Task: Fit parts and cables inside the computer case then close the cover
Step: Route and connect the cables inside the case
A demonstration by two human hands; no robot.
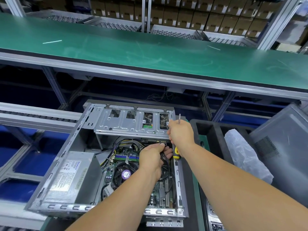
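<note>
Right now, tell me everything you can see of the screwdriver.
The screwdriver has a yellow and black handle and a thin, shiny metal shaft. It stands roughly upright, shaft tip up, handle down, beside the case's right wall. The right hand grips it around the middle, hiding that part; the handle end shows below the hand and the shaft above.

We see the computer case [106, 165] lying open on its side, cover off, its grey metal frame bare. Inside, the silver power supply [73, 177] sits at the left, the drive cage [131, 122] spans the far end, and a bundle of black cables [165, 158] lies over the green motherboard [126, 157].
</note>
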